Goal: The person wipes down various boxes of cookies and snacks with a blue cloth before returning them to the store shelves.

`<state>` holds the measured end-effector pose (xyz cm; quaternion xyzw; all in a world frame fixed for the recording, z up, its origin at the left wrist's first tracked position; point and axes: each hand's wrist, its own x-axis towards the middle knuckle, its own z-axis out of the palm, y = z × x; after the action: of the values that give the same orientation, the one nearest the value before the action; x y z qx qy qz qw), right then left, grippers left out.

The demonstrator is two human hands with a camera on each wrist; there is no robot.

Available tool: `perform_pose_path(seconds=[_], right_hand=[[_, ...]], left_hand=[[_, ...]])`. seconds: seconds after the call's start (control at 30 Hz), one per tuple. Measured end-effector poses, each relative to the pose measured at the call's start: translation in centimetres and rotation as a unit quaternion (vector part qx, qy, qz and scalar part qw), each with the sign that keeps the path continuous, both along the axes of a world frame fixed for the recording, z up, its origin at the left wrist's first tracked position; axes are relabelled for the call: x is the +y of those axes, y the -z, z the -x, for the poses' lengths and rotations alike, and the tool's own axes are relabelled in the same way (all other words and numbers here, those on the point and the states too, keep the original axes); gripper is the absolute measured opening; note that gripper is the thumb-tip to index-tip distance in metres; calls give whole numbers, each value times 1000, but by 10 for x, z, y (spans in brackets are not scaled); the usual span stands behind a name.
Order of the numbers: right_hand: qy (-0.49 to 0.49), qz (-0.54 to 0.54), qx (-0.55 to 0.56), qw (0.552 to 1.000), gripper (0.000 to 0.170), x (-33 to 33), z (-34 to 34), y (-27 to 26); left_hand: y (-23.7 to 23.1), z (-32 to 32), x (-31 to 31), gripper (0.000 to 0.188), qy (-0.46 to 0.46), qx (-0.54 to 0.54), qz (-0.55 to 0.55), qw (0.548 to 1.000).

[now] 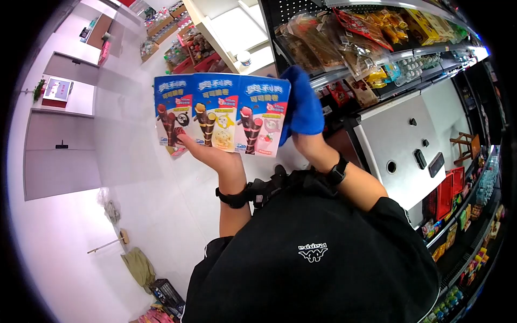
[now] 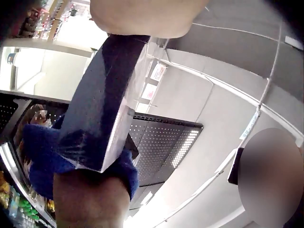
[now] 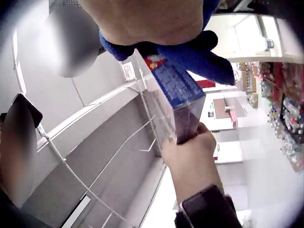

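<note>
Three snack boxes (image 1: 222, 116), blue on top with pictures of chocolate rolls, stand side by side in one row, their fronts facing the head view. My left hand (image 1: 218, 159) grips the row from below at the left, thumb on the front, its other fingers hidden behind. At the row's right end is my right hand (image 1: 308, 144), mostly covered by a blue cloth (image 1: 306, 105) that it holds against the boxes. The right wrist view shows the cloth (image 3: 199, 61) bunched along the boxes' blue side (image 3: 178, 85); the right fingers are hidden.
Shelves of packaged snacks (image 1: 344, 40) rise at the upper right, beside a white counter (image 1: 401, 145) with small dark objects. A light cabinet (image 1: 234, 27) holding a white cup (image 1: 244, 57) stands beyond the boxes. Bottled goods (image 1: 177, 54) are stacked at the back, and red baskets (image 1: 446, 196) lie at the right.
</note>
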<state>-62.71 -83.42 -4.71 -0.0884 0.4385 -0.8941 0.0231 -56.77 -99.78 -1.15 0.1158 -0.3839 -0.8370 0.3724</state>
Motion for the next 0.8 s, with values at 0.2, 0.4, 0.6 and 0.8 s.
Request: perform_pose_path(seconds=[0.2, 0.4, 0.6, 0.8], right_hand=[[169, -525, 364, 750, 52, 8, -4, -33], [158, -500, 412, 745, 36, -15, -5, -7], [75, -358, 265, 892, 37, 17, 28, -34], [-128, -377, 346, 850, 61, 40, -35, -29]], left_hand=[[-5, 4, -2, 67, -73, 5, 7, 997], [-7, 7, 3, 63, -94, -16, 0, 995], [7, 2, 13, 57, 78, -38, -75, 993], [82, 3, -9, 63, 226, -126, 61, 964]])
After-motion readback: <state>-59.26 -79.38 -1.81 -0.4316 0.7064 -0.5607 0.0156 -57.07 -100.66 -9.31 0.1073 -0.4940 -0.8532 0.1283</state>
